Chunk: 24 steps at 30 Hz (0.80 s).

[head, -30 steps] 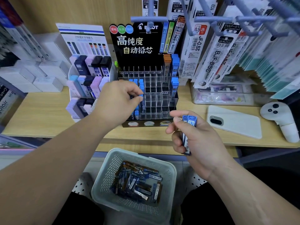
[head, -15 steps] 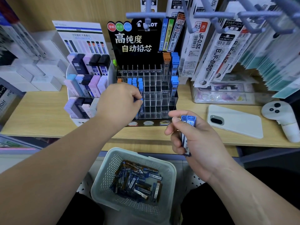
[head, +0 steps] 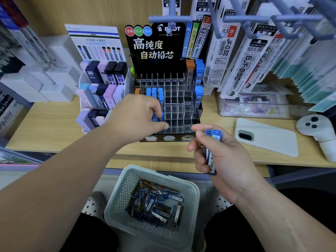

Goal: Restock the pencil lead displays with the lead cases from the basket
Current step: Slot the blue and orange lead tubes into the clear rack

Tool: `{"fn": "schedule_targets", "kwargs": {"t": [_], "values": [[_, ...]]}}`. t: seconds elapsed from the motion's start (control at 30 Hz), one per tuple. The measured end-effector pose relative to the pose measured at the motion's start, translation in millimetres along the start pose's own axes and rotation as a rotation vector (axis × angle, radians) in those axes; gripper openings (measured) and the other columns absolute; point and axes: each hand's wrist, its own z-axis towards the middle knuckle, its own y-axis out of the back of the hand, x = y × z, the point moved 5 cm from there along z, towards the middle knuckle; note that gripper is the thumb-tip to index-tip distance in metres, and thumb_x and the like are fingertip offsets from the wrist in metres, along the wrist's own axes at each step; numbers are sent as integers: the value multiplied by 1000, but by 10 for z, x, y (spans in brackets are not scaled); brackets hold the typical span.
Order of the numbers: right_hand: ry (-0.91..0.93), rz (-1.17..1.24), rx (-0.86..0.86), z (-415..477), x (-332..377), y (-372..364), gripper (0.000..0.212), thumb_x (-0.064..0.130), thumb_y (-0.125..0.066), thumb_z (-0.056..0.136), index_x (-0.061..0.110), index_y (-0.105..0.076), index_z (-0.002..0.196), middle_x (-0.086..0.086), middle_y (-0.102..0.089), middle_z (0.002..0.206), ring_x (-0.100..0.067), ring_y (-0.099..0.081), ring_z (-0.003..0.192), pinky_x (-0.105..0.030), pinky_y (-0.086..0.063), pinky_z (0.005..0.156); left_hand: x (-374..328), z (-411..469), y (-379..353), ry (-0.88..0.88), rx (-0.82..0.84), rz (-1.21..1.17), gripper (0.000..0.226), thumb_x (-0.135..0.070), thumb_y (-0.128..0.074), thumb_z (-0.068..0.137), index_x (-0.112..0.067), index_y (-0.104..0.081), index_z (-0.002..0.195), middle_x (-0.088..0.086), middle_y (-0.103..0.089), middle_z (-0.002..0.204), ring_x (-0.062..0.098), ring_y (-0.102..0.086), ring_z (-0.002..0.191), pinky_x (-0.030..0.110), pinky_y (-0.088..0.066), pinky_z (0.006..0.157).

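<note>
Right hand (head: 227, 160) is pinching upright lead cases (head: 211, 160) just right of left hand (head: 138, 117), which is curling into the display (head: 180, 113), grip indiscernible.

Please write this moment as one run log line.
left hand at display slots | right hand holds lead cases | basket holds loose cases

Blue-capped lead cases (head: 211, 151), pale perforated basket (head: 190, 193), black display (head: 156, 48).
</note>
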Motion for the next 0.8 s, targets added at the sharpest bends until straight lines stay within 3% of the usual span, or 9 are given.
{"fn": "schedule_targets", "kwargs": {"t": [0.07,0.33,0.43,0.57,0.7,0.8], "values": [[-5,7,7,1,-5,-11,15,14,-56,102,18,-70,106,-10,-64,74,-15,-42,52,-26,-32,46,23,-28,26,-29,55,81,30,-41,-87,70,-28,-59,74,-11,-48,57,6,-49,60,29,-43,56],[-66,134,53,-24,-10,-78,35,-7,-41,94,2,-66,117,-14,-66,77,-15,-45,54,-25,-33,45,107,-70,34,40,-26,175,32,-37,-83,74,-26,-53,72,-13,-47,62,11,-48,63,27,-34,56],[-85,117,134,-67,11,-135,36,-8,-42,95,2,-65,120,-16,-72,85,-16,-53,57,-25,-41,48,50,-75,68,25,-24,137,27,-35,-81,77,-28,-55,75,-11,-50,60,11,-50,63,29,-40,57],[-123,100,259,-131,25,-212,38,-4,-44,99,8,-56,132,-17,-76,103,-20,-67,67,-28,-55,56,-157,-113,108,35,-8,-337,8,-26,-76,85,-25,-71,79,0,-61,62,7,-50,53,28,-45,59],[-111,101,326,-163,70,-263,43,-2,-41,100,13,-47,141,-17,-75,110,-26,-74,78,-34,-59,56,-421,-225,-12,41,174,-655,6,-20,-73,90,-18,-77,85,12,-69,75,16,-57,64,35,-48,63],[-99,68,356,-196,103,-284,44,-1,-40,101,16,-48,141,-15,-76,105,-28,-75,81,-35,-58,51,-513,-307,-120,66,301,-814,11,-8,-66,93,-7,-77,94,4,-76,85,14,-70,82,30,-56,81]]}}
